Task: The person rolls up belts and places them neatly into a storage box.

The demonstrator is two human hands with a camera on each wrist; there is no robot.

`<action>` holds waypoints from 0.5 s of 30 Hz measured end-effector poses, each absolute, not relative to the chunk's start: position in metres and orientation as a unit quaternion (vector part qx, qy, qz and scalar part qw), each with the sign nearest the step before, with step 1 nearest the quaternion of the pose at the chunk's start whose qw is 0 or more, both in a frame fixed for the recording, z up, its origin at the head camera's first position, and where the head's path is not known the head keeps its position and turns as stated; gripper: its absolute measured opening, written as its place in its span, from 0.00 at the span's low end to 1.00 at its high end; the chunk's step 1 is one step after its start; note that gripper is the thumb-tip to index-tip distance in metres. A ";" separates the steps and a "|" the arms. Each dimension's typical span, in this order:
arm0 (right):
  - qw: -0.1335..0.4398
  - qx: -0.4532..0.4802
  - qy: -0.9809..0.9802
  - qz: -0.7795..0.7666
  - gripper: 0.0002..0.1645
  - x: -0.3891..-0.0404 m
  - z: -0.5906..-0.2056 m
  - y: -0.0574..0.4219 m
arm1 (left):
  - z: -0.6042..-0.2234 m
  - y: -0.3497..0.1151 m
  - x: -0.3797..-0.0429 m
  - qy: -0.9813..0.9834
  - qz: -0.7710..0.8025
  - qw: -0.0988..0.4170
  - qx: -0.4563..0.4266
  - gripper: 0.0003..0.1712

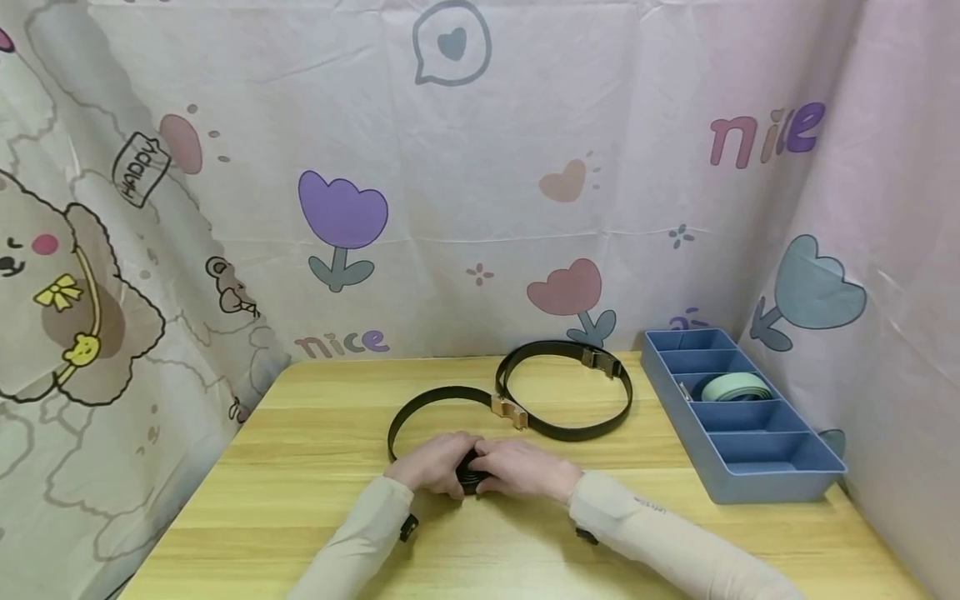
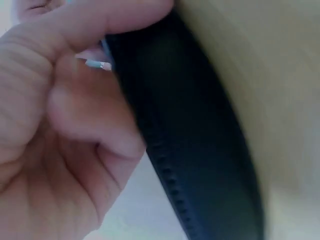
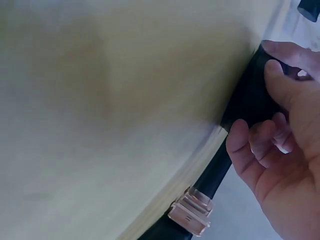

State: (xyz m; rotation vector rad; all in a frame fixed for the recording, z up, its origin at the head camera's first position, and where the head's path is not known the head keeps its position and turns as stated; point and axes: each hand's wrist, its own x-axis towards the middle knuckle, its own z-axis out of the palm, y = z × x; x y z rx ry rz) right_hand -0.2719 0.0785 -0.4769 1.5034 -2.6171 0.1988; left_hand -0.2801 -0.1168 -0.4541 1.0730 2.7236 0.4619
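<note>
Both hands hold a tight black coil of belt (image 1: 471, 478) low over the middle of the wooden table. My left hand (image 1: 433, 467) grips its left side, with fingers curled round the strap (image 2: 190, 130) in the left wrist view. From the right, my right hand (image 1: 525, 468) pinches the coil (image 3: 250, 97) between thumb and fingers. A loose length of black strap (image 1: 420, 398) arcs from behind the left hand up to a rose-gold buckle (image 1: 510, 411). That buckle (image 3: 191, 211) also shows below the right hand in the right wrist view.
A second black belt (image 1: 573, 433), looped with a dark metal buckle (image 1: 602, 362), lies behind and touches the gold buckle's end. At the right edge stands a blue divided tray (image 1: 720, 475); a pale green rolled belt (image 1: 735, 386) sits in its middle compartment. Printed curtains surround the table.
</note>
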 end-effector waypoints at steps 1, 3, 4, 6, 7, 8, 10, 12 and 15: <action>0.061 0.500 -0.862 0.062 0.16 -0.272 -0.477 0.079 | -0.455 -0.118 -0.280 0.916 0.157 0.089 0.360 0.31; 0.054 0.503 -0.860 0.060 0.17 -0.271 -0.476 0.079 | -0.456 -0.119 -0.280 0.917 0.158 0.084 0.357 0.30; 0.049 0.503 -0.861 0.061 0.17 -0.271 -0.476 0.079 | -0.457 -0.119 -0.279 0.918 0.159 0.081 0.355 0.30; 0.036 0.503 -0.861 0.069 0.17 -0.271 -0.476 0.080 | -0.457 -0.119 -0.278 0.920 0.151 0.073 0.354 0.27; 0.031 0.503 -0.860 0.074 0.17 -0.270 -0.476 0.080 | -0.457 -0.118 -0.278 0.921 0.148 0.070 0.352 0.26; 0.028 0.503 -0.860 0.081 0.16 -0.270 -0.476 0.079 | -0.457 -0.117 -0.277 0.921 0.147 0.067 0.356 0.24; 0.033 0.504 -0.858 0.088 0.14 -0.270 -0.478 0.079 | -0.457 -0.115 -0.276 0.920 0.140 0.061 0.362 0.22; 0.044 0.509 -0.855 0.091 0.13 -0.269 -0.479 0.079 | -0.457 -0.114 -0.276 0.918 0.138 0.058 0.367 0.21; 0.054 0.516 -0.851 0.084 0.15 -0.270 -0.479 0.080 | -0.456 -0.115 -0.276 0.914 0.143 0.063 0.375 0.22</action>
